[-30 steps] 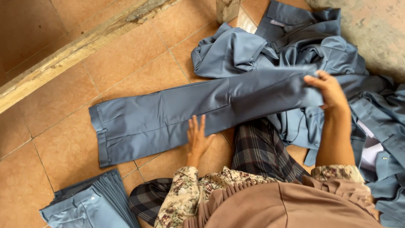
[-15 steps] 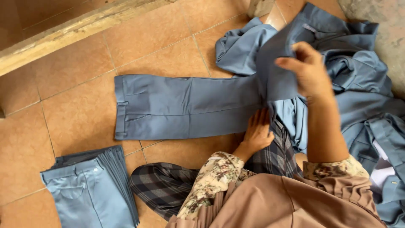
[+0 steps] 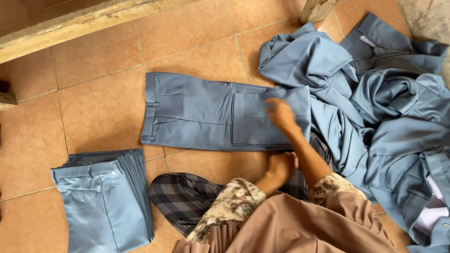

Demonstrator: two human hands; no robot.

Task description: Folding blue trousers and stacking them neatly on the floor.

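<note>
Nearest, the left hand [image 3: 281,167] rests loosely curled at the near edge of the folded grey-blue trousers [image 3: 211,112] on the tiled floor [image 3: 93,103], while the right hand [image 3: 280,114] lies flat on the fold, apparently to press it down, with the heap of unfolded clothes [image 3: 375,103] beyond.

- Blue-grey trousers [image 3: 201,112], folded over once, lying flat on the tile floor, waistband end pointing left
- Folded-back leg part sitting on top at the right end, pretty smooth, just beside the loose pile
</note>
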